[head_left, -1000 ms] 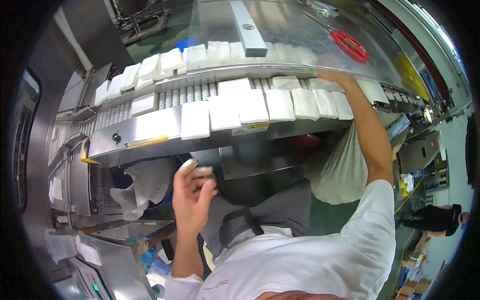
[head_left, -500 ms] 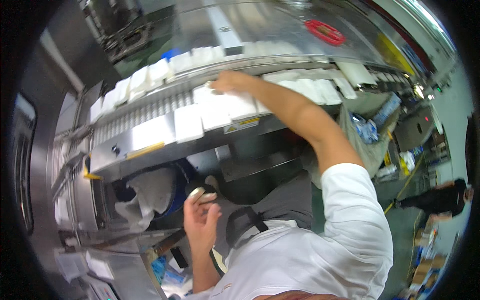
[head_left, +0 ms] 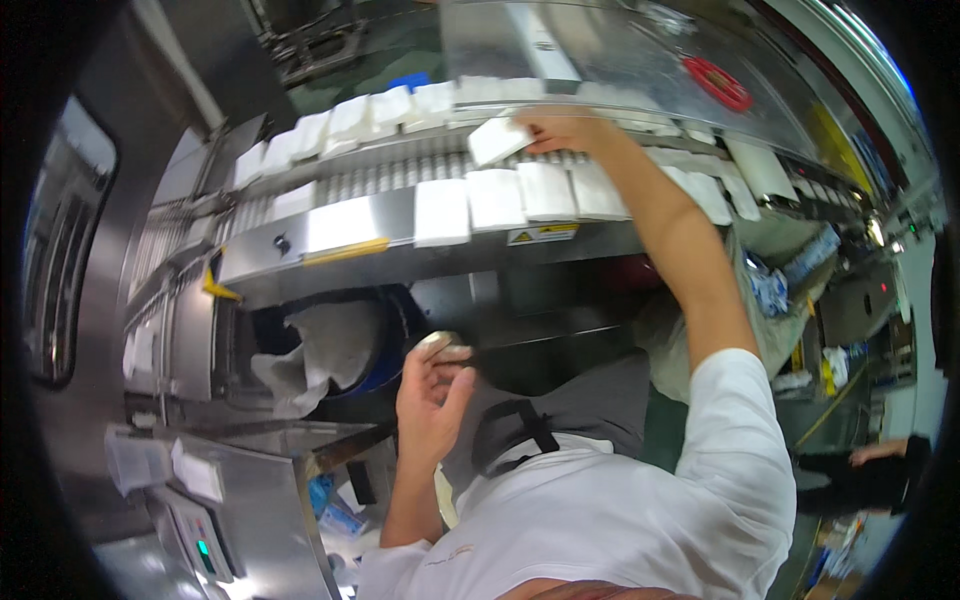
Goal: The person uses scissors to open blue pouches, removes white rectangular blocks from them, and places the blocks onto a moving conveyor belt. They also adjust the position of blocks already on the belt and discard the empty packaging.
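Note:
My right hand (head_left: 572,130) reaches across the conveyor (head_left: 405,172) and grips a white folded tissue stack (head_left: 500,140), which is tilted above the belt. My left hand (head_left: 430,395) hangs over the near side, in front of my body, fingers half curled and thumb apart, holding nothing that I can see. Pale coverings sit on some of its fingertips. Similar white stacks (head_left: 495,198) line the near metal ledge, and another row (head_left: 350,120) stands along the far side. A single white piece (head_left: 294,200) lies on the belt at the left.
Below the ledge stands a blue bin (head_left: 405,325) with white sheet material. A red oval item (head_left: 717,83) rests on the far metal surface. At right hangs a large pale bag (head_left: 690,335). A scale with a lit display (head_left: 203,548) is at lower left; another person (head_left: 870,475) stands far right.
My right hand now holds a tissue stack raised off the belt, where before it was low among the stacks. The view has shifted left, so things appear further right. My left hand stays half curled.

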The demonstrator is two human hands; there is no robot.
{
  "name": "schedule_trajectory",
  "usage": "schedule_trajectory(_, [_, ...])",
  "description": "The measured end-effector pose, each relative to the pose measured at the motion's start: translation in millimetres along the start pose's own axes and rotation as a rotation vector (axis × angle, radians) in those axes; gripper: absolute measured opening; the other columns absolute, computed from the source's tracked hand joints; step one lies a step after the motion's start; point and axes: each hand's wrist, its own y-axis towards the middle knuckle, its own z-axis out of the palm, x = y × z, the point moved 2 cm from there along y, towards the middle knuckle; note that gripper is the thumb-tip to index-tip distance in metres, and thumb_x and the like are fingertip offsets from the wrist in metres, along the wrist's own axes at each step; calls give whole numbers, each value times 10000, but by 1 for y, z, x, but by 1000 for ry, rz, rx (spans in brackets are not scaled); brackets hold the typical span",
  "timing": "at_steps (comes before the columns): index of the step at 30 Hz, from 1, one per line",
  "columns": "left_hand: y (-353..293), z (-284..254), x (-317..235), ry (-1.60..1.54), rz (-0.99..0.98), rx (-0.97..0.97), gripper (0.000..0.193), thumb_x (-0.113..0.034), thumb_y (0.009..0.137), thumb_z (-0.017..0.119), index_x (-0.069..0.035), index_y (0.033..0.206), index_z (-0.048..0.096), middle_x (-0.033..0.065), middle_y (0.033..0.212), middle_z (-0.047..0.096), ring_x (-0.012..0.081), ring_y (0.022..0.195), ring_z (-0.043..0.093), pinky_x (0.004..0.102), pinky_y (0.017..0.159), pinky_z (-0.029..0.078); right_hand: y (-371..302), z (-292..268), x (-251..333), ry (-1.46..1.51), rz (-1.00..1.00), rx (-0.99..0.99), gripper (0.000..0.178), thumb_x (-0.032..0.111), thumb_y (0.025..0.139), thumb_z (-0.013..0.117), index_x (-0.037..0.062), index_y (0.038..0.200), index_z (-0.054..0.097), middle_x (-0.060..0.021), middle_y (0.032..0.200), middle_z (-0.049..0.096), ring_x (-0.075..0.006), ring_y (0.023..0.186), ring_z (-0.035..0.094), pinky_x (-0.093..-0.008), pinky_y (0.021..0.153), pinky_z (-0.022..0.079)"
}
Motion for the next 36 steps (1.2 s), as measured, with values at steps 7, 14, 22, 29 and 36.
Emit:
schedule_trajectory(7, [4,-8,-4,73,42,-39,477,-13,970,675,-3,1405,480,124,1248,663,134,983,655,271,812,579,-6,-5,18,474,-86,-102,254,41,950,702,-17,1176,600,-135,1114,654,-259,1016,693,-398,929,644])
schedule_trajectory(14, [-2,-5,5,-6,10,-59,475,2,970,671,-5,1407,486,127,1239,671,120,933,651,245,800,565,9,63,41,411,-121,-81,139,124,943,724,22,981,637,-64,899,605,-208,841,656,-466,865,658])
schedule_trajectory(22, [-11,-24,18,19,-35,-97,416,-22,980,666,-15,1370,521,105,1223,681,110,944,650,253,807,561,21,74,50,-1337,-867,-57,385,344,952,740,57,1202,684,-126,1179,693,-317,1018,689,-431,912,575])
schedule_trajectory(29, [-23,-37,30,97,-46,-95,441,-49,972,697,-15,1372,516,109,1244,665,130,971,652,280,816,568,33,118,62,294,-48,54,293,218,993,675,-10,1170,625,-87,1104,640,-213,1060,679,-358,935,633])
schedule_trajectory(36, [-25,-30,26,109,-55,-91,428,-49,984,680,-2,1375,511,118,1238,664,139,964,657,289,802,582,65,133,54,-406,-150,-83,347,288,951,673,-54,1007,690,-147,910,737,-198,752,723,-330,757,614])
